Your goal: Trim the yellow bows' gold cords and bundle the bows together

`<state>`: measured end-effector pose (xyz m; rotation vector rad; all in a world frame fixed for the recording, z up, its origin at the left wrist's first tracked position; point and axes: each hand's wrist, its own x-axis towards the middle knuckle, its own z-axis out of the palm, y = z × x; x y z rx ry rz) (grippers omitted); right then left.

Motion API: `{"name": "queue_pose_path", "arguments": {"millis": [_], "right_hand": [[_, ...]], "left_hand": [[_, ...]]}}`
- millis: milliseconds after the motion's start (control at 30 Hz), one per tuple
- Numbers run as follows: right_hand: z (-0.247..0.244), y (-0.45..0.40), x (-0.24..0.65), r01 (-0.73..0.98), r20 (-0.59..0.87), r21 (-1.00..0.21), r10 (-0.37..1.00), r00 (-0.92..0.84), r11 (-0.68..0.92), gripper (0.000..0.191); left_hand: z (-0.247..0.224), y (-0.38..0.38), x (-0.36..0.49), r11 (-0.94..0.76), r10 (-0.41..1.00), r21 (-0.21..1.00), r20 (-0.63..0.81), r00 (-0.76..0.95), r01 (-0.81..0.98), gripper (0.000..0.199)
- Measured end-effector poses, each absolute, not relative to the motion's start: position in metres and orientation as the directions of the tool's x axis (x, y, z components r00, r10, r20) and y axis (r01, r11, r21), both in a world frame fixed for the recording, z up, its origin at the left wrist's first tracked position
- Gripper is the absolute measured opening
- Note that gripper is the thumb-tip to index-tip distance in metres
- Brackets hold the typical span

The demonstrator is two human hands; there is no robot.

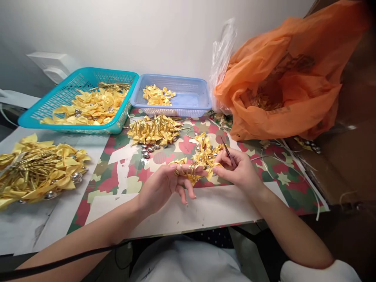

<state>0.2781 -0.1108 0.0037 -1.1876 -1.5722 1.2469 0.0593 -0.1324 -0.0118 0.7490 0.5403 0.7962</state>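
Note:
My left hand (pixel 164 186) is held sideways over the table, with loops of gold cord (pixel 190 169) around its extended index finger. Its lower fingers are loosely curled. Yellow ribbon bows (pixel 205 154) lie just behind the fingers, some joined to these cords. My right hand (pixel 241 170) grips dark reddish tweezers (pixel 229 152), their points up and to the left. Its thumb and index fingertip meet at the edge of a yellow bow (pixel 209 173) beside the left index fingertip. Whether they pinch it is hard to see.
Behind the hands lies a bundle of corded bows (pixel 155 129) with silver bells (pixel 146 152). A larger bundle (pixel 44 168) is at left. A teal basket (pixel 32 117) and blue basket (pixel 190 101) hold more bows. An orange plastic bag (pixel 264 47) stands right, near white cord (pixel 305 176).

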Motion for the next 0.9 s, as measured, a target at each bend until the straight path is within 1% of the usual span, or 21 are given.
{"name": "queue_pose_path", "arguments": {"millis": [100, 200, 400, 500, 900], "right_hand": [[0.0027, -0.1107, 0.2778, 0.197, 0.041, -0.976, 0.967, -0.252, 0.092, 0.035], [0.002, -0.1104, 0.2772, 0.192, 0.045, -0.977, 0.967, -0.252, 0.096, 0.034], [0.0024, -0.1093, 0.2768, 0.2, 0.054, -0.974, 0.964, -0.259, 0.109, 0.033], [0.0024, -0.1092, 0.277, 0.201, 0.062, -0.973, 0.962, -0.266, 0.118, 0.034], [0.0011, -0.1115, 0.2767, 0.196, 0.024, -0.977, 0.958, -0.287, 0.083, 0.031]], "left_hand": [[-0.0111, -0.1339, 0.0598, 0.451, 0.803, 0.803, -0.175, 0.57, -0.389, 0.036], [-0.0099, -0.1354, 0.0604, 0.431, 0.812, 0.829, -0.183, 0.554, -0.358, 0.033], [-0.0102, -0.1362, 0.0599, 0.404, 0.797, 0.852, -0.149, 0.585, -0.333, 0.044], [-0.0102, -0.1362, 0.0591, 0.402, 0.788, 0.853, -0.137, 0.6, -0.333, 0.046], [-0.0089, -0.1384, 0.0616, 0.396, 0.823, 0.864, -0.185, 0.537, -0.311, 0.033]]}}
